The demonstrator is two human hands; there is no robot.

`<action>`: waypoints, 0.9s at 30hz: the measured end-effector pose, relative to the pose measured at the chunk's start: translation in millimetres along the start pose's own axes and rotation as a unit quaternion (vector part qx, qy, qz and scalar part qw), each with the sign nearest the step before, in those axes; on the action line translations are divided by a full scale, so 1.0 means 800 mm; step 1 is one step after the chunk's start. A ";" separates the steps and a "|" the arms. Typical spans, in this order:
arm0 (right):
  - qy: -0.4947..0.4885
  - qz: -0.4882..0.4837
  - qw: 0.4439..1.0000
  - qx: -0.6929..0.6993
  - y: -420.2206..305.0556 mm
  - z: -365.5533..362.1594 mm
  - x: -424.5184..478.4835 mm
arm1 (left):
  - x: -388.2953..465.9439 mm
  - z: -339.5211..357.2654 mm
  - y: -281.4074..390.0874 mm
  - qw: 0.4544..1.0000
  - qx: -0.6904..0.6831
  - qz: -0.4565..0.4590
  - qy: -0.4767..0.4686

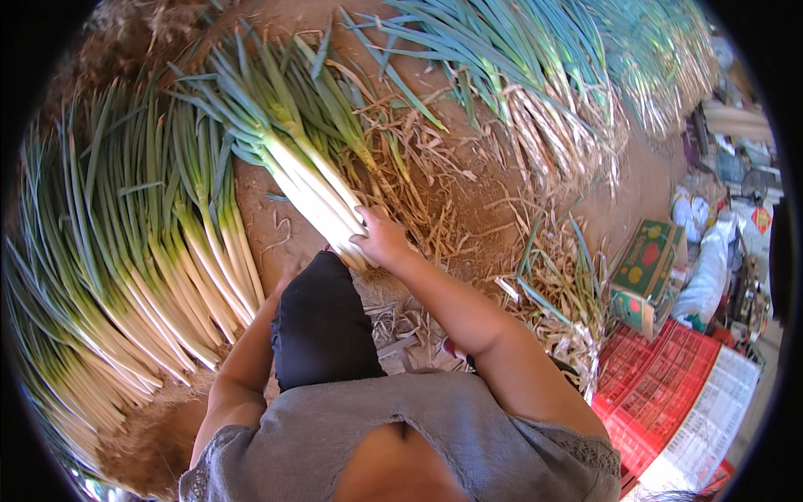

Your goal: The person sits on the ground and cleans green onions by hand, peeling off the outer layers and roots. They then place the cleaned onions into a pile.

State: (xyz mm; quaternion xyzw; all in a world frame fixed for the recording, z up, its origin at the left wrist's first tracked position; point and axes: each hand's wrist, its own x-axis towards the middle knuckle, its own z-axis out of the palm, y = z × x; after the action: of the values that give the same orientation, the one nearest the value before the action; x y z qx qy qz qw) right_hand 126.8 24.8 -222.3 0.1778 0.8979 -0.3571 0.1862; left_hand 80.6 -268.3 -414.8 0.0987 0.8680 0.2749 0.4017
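Note:
My right hand (381, 238) grips the white lower ends of a bundle of long green onions (307, 182), just beyond my knee. Their green leaves point away from me to the upper left. My left hand (290, 275) is low beside my dark trouser leg, mostly hidden by the knee, so its fingers cannot be made out. To its left lies a long row of green onions (182, 263) with clean white stalks, side by side on the dirt floor. Right of the held bundle are onions with brown, dry outer skins (392, 163).
Unpeeled onions (546, 113) lie in heaps at the upper right. A pile of peeled husks (558, 282) sits to my right. Beyond it stand a green printed carton (649, 260), red plastic crates (659, 383), a white crate (712, 408) and a white sack (706, 270).

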 end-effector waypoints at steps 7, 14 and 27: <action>0.122 -0.061 0.987 0.090 0.037 0.034 -0.005 | 0.068 -0.098 0.208 0.960 -0.085 0.174 0.204; 0.135 -0.100 0.984 0.065 0.050 0.030 -0.017 | 0.074 -0.091 0.263 0.929 0.099 0.191 0.301; 0.331 0.285 0.885 0.165 0.372 -0.187 0.126 | 0.108 -0.142 0.157 0.952 -0.236 0.094 0.171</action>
State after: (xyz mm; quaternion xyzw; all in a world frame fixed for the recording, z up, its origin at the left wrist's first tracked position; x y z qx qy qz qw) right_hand 143.0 352.5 -339.3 0.5616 0.7464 -0.3520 -0.0599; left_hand -67.8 -175.8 -340.5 0.0339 0.8206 0.5216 0.2313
